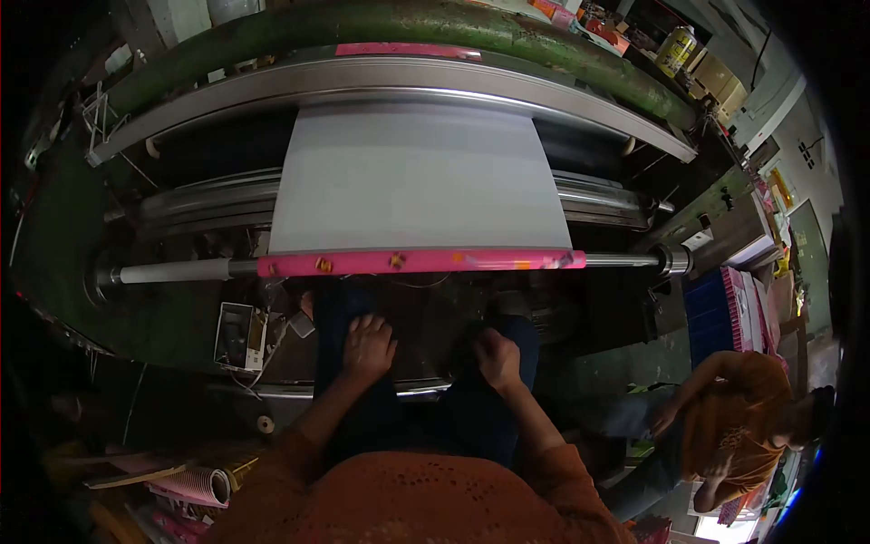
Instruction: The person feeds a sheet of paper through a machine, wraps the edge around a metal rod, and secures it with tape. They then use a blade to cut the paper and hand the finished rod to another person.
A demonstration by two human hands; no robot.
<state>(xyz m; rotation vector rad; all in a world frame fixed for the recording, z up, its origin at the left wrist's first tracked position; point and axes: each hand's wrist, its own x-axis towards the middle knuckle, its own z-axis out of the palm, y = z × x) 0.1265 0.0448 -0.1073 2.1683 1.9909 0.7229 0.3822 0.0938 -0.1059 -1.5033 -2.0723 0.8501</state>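
My left hand lies on my left thigh, fingers stretched out and holding nothing. On my right thigh rests my right hand, its fingers curled in; no object shows in it. Beyond my knees, a roll of printed pink sheet is wound on a metal shaft. A wide white sheet runs from the roll up beneath a metal bar of the machine. Neither hand touches the roll or the sheet.
A long green roller spans the back. An open box-like unit with a cable stands low at left. Another person in an orange shirt is at lower right, near stacked pink and blue material. Rolled material lies lower left.
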